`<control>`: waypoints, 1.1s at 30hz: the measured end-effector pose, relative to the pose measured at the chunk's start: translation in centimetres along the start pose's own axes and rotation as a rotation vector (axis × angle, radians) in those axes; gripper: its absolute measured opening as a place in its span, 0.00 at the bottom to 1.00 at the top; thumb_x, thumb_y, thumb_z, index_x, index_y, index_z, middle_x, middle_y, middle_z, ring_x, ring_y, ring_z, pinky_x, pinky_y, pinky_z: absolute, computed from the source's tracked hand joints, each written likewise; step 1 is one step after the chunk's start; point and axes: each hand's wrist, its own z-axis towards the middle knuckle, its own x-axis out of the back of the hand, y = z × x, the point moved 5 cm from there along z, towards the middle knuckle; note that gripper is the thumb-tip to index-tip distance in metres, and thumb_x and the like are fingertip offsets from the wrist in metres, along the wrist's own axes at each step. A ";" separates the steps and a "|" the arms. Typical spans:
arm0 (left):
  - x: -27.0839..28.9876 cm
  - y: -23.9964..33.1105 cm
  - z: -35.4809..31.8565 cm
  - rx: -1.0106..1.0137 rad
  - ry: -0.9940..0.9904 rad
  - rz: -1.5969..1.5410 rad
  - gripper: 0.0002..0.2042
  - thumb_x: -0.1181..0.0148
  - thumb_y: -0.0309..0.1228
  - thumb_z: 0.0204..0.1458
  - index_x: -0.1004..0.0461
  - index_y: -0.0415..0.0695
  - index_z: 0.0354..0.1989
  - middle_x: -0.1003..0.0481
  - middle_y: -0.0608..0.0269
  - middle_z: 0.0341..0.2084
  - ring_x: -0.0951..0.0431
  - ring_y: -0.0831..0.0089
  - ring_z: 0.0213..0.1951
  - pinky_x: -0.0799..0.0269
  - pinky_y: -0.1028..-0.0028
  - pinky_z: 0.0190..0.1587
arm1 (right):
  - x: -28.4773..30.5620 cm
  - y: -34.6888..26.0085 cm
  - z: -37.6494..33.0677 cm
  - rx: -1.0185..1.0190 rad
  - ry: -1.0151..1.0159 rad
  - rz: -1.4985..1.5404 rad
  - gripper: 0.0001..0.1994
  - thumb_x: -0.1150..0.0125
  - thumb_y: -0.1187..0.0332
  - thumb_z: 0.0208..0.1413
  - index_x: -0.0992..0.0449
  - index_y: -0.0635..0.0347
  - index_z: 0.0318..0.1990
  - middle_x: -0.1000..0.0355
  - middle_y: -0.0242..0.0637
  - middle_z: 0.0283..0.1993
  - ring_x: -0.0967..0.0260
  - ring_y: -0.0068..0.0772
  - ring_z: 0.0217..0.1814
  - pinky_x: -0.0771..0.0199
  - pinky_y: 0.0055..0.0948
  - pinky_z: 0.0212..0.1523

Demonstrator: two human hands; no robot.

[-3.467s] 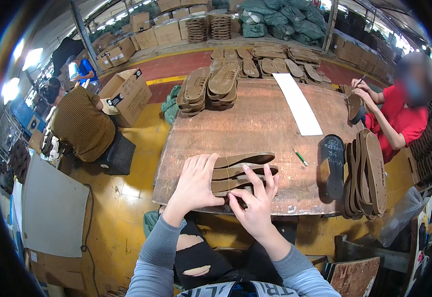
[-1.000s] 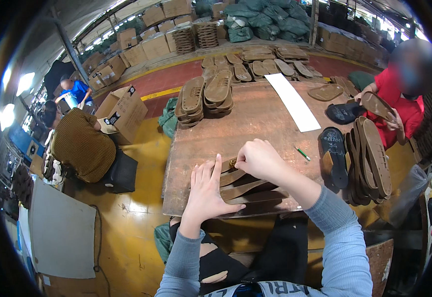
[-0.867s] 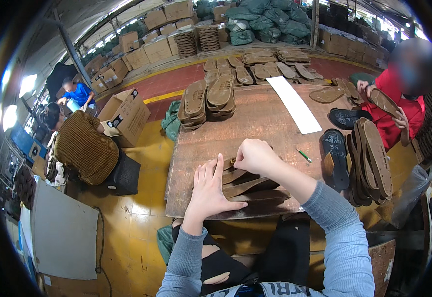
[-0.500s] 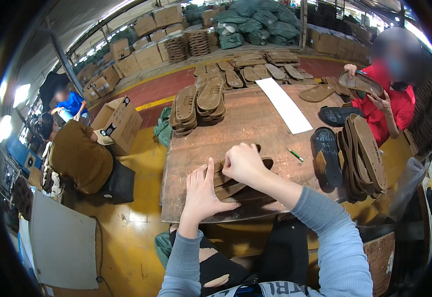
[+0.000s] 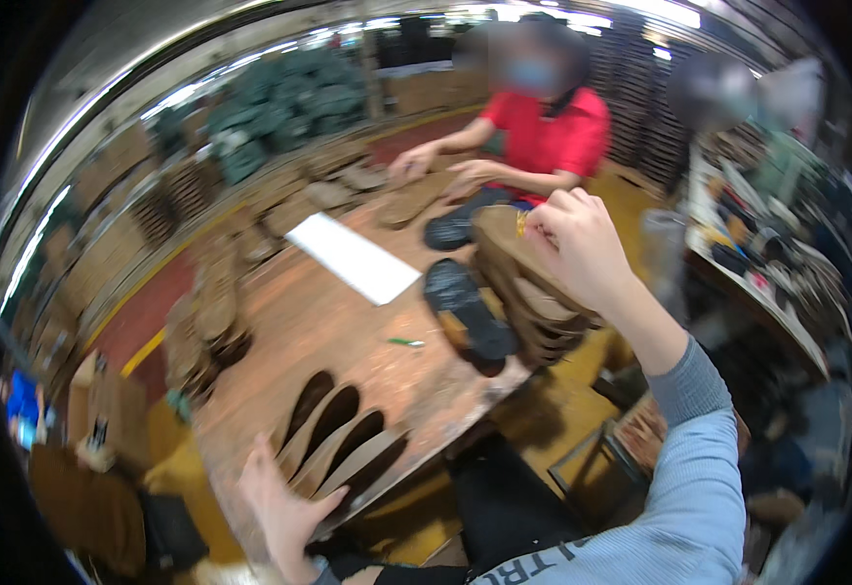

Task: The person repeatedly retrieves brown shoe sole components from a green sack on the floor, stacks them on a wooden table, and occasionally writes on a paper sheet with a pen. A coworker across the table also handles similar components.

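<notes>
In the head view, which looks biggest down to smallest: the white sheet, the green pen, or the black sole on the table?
1. White sheet, the largest.
2. Black sole, somewhat smaller, though nearer the camera, so the gap is unsure.
3. Green pen, plainly the smallest.

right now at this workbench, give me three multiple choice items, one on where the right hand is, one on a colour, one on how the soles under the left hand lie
1. Where is the right hand?
A. on the stack of soles at the table's right edge
B. on the white sheet
C. flat on the floor

2. What colour is the shirt of the person across the table?
A. green
B. red
C. white

3. How do the fanned soles under the left hand lie?
A. spread in an overlapping fan
B. standing upright in a box
C. rolled into a bundle

Answers: 1 A, the fingers sit on top of the tall stack beside the dark sole. 2 B, the shirt is plainly red. 3 A, several soles splay side by side on the wooden table.
</notes>
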 end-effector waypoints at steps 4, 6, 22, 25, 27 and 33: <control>0.5 0.2 0.1 0.012 -0.028 0.064 0.63 0.23 0.47 0.19 0.50 0.44 0.72 0.39 0.37 0.60 0.41 0.42 0.62 0.48 0.52 0.65 | 6.1 13.8 -6.0 -0.346 -0.065 -0.293 0.04 0.37 0.70 0.50 0.22 0.61 0.31 0.27 0.42 0.33 0.29 0.46 0.41 0.28 0.41 0.43; 1.0 0.8 0.3 -0.048 -0.061 0.069 0.59 0.23 0.46 0.24 0.49 0.43 0.71 0.38 0.38 0.60 0.40 0.42 0.62 0.46 0.52 0.65 | 9.2 20.6 -10.1 -0.566 -0.118 -0.468 0.07 0.37 0.67 0.50 0.21 0.63 0.31 0.25 0.48 0.32 0.27 0.51 0.39 0.27 0.44 0.44; 1.3 0.8 -0.1 -0.034 -0.136 0.044 0.61 0.24 0.44 0.21 0.50 0.44 0.71 0.39 0.39 0.60 0.41 0.42 0.62 0.48 0.52 0.65 | 15.0 31.3 -18.6 -1.113 -0.293 -0.965 0.10 0.49 0.66 0.61 0.22 0.59 0.37 0.22 0.45 0.41 0.22 0.47 0.45 0.25 0.47 0.43; 1.0 0.3 -0.1 -0.045 -0.149 0.029 0.62 0.22 0.45 0.20 0.49 0.39 0.70 0.39 0.41 0.59 0.41 0.44 0.61 0.48 0.53 0.64 | 10.6 21.9 -11.5 -0.796 -0.150 -0.203 0.08 0.37 0.66 0.52 0.26 0.61 0.31 0.25 0.41 0.35 0.25 0.43 0.40 0.27 0.39 0.40; 1.0 0.2 -0.1 -0.042 -0.157 0.019 0.60 0.22 0.44 0.21 0.49 0.39 0.69 0.39 0.42 0.58 0.41 0.45 0.61 0.48 0.53 0.64 | 5.9 12.2 -8.1 -0.526 -0.289 0.481 0.15 0.29 0.65 0.46 0.22 0.61 0.39 0.24 0.43 0.39 0.26 0.39 0.44 0.27 0.35 0.48; 1.7 0.8 -0.5 -0.041 -0.136 0.072 0.58 0.23 0.46 0.23 0.47 0.40 0.69 0.40 0.45 0.59 0.43 0.46 0.62 0.49 0.51 0.65 | -3.5 -13.1 -5.6 0.486 -0.746 0.815 0.60 0.20 0.55 0.35 0.57 0.42 0.74 0.58 0.62 0.73 0.59 0.69 0.75 0.50 0.55 0.71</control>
